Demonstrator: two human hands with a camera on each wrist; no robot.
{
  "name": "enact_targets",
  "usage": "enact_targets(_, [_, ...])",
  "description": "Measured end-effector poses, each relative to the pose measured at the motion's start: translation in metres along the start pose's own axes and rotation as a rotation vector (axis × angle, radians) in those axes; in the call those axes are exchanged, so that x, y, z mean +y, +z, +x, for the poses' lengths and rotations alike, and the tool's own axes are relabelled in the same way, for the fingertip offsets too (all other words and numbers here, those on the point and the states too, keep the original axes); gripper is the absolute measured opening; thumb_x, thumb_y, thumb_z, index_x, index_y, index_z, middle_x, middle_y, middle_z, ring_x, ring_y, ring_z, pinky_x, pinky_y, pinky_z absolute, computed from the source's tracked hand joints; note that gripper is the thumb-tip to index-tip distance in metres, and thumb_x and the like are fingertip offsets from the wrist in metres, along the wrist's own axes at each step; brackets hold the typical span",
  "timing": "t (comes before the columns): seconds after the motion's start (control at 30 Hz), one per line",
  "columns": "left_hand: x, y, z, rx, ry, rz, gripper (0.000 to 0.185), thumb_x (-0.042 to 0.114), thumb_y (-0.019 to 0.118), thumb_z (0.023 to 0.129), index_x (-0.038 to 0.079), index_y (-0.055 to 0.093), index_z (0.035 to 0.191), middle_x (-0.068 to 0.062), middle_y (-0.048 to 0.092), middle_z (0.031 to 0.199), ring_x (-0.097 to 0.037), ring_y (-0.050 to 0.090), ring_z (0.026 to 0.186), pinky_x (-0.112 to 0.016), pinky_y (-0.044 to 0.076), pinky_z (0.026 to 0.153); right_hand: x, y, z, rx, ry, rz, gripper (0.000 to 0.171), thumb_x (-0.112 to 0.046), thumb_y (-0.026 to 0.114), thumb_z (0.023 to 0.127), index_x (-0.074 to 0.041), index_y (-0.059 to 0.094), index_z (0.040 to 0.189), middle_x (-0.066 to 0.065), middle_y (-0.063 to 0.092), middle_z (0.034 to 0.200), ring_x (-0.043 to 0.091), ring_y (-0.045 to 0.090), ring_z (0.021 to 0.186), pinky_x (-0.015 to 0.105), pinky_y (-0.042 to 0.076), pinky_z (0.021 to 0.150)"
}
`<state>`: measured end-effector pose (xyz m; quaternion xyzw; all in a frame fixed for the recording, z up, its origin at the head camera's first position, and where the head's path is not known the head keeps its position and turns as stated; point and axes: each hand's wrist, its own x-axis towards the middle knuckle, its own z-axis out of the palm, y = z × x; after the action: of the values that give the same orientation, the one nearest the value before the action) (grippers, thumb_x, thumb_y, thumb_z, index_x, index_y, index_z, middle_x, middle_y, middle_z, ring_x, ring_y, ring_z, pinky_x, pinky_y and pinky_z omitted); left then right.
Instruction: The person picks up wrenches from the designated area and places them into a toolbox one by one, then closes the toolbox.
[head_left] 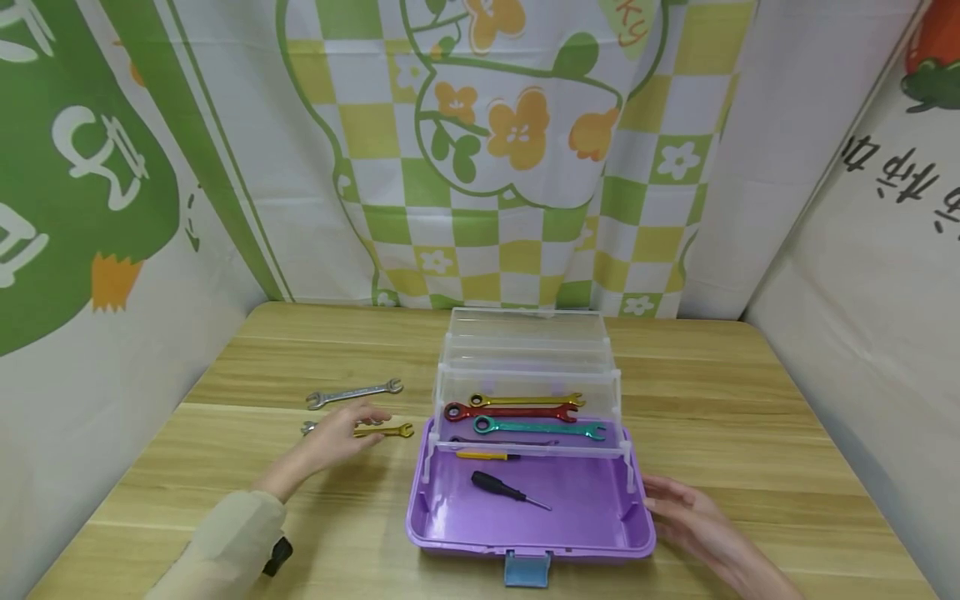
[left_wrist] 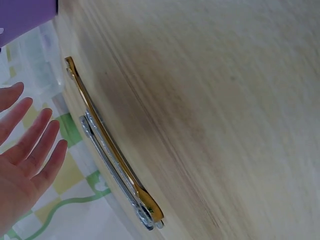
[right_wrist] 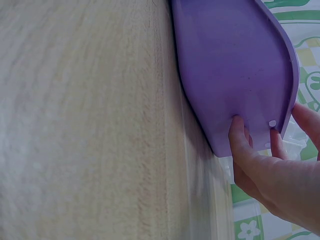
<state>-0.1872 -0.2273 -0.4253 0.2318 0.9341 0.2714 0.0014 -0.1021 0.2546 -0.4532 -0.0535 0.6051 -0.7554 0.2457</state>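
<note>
**Meanwhile, Both Hands at the Purple Toolbox**

Over the wooden table (head_left: 750, 392), the left hand (head_left: 341, 433) hovers with fingers straight and loose above a gold open-ended wrench (head_left: 386, 431), holding nothing. A silver steel wrench (head_left: 354, 393) lies just beyond it. The right hand (head_left: 693, 521) rests its relaxed fingers against the right wall of the open purple plastic toolbox (head_left: 600, 500), which sits centre-front. A black-handled screwdriver (head_left: 498, 486) lies inside.

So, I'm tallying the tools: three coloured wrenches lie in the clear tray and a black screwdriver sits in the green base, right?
The base is purple, not green, as the head view shows. Three wrenches do lie in the clear tray, and the black screwdriver sits in the base.
</note>
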Motion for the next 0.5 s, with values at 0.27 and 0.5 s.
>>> enact_targets(0.27, [-0.006, 0.002, 0.003, -0.036, -0.028, 0.100, 0.025, 0.009, 0.064, 0.078, 0.001, 0.061, 0.102, -0.009, 0.060, 0.099, -0.030, 0.056, 0.090, -0.044, 0.046, 0.078, -0.001, 0.001, 0.000, 0.024, 0.017, -0.026, 0.049, -0.006, 0.047, 0.089, 0.010, 0.027, 0.131, -0.005, 0.055, 0.111, 0.010, 0.054, 0.102, 0.031, 0.042, 0.089])
enact_targets(0.5, [-0.013, 0.004, 0.005, -0.071, -0.040, 0.115, 0.022, 0.007, 0.063, 0.078, 0.000, 0.062, 0.099, -0.010, 0.059, 0.098, -0.031, 0.056, 0.090, -0.045, 0.046, 0.078, -0.002, 0.001, 0.000, 0.032, 0.022, -0.034, 0.050, -0.006, 0.047, 0.089, 0.011, 0.025, 0.131, -0.004, 0.054, 0.112, 0.010, 0.054, 0.102, 0.031, 0.042, 0.090])
